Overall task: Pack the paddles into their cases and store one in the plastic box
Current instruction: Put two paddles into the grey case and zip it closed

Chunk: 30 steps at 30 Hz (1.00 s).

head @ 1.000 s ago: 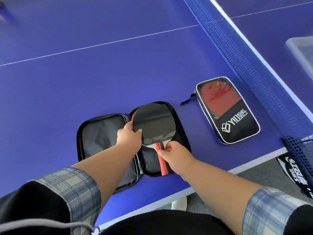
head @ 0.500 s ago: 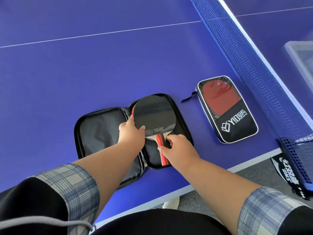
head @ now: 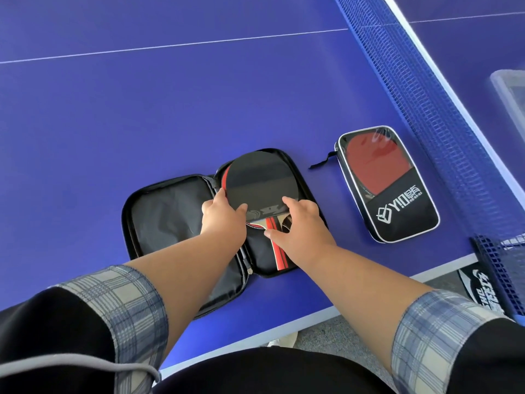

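Note:
A black paddle case (head: 159, 217) lies unzipped and spread flat near the table's front edge. In its right half rests a paddle (head: 255, 184) with a black face up and a red-striped handle pointing toward me. My left hand (head: 223, 216) grips the lower left rim of the blade. My right hand (head: 301, 223) presses on the blade's lower right and covers most of the handle. To the right lies a second case (head: 403, 220), zipped shut, with a red paddle (head: 372, 166) visible through its clear window. A corner of the clear plastic box (head: 508, 92) shows at the far right.
The blue net (head: 420, 89) runs diagonally between the cases and the plastic box, with its clamp (head: 497, 260) at the table's edge. The blue table (head: 142, 109) stretches away to the left and back. Grey floor lies below the front edge.
The paddle has slid further up into the case's right half. My right hand has moved from the handle's end up onto the blade's lower right edge. The left hand stays on the rim.

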### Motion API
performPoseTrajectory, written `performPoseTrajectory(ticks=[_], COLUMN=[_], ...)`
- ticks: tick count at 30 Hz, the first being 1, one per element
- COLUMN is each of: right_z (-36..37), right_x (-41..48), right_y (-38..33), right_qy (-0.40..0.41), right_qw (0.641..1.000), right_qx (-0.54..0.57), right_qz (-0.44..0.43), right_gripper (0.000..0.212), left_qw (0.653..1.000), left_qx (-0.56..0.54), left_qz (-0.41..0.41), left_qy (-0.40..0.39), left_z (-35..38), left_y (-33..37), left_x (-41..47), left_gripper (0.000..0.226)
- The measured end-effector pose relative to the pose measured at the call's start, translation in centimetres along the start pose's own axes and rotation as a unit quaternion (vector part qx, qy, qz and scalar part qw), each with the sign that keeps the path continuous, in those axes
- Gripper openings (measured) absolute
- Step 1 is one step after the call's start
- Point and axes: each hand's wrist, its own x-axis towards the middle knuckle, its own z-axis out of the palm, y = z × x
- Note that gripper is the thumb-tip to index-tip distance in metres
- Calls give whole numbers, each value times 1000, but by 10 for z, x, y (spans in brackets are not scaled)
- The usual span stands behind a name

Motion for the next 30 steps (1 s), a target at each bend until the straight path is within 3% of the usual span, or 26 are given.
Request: performPoseTrajectory(ticks=[3, 5, 8, 10, 12, 15, 18, 23, 26, 30], right_z=[-6, -10, -7, 2, 11, 18, 21, 18, 27, 53], right_x=[2, 9, 27, 34, 36, 36, 37, 32, 17, -6], right_y=[-3, -15, -33, -34, -27, -19, -17, -25, -41, -48], right_qy=[15, 42, -22, -74, -77, -48, -43, -34, -6, -66], right_qw=[999, 994, 970, 950, 936, 932, 932, 932, 927, 908], right_qx=[-42, -79, -180, -248, -289, -301, -300, -310, -303, -334], right_qz=[-5, -60, -161, -177, -185, -196, -197, -185, -220, -242], right_gripper=[80, 71, 65, 67, 68, 68, 68, 73, 81, 87], left_qw=[1000, 1000, 999, 998, 998, 998, 995, 981, 968, 931], left_qx=[-3, -11, 4, 19, 18, 16, 54, 83, 10, -63], left_qz=[11, 21, 34, 48, 57, 61, 42, -66, -187, -316], left_qy=[-1, -4, -20, -23, -16, 7, 79, 161, 165, 170], left_z=[-2, -6, -13, -16, -21, -31, -40, -50, -54, -58], left_y=[0, 0, -2, -7, -15, -36, -63, -97, -106, -116], left_x=[0, 0, -5, -9, -13, -21, -34, -60, -70, -76], left_gripper=[34, 30, 31, 31, 32, 46, 51, 68, 87, 88])
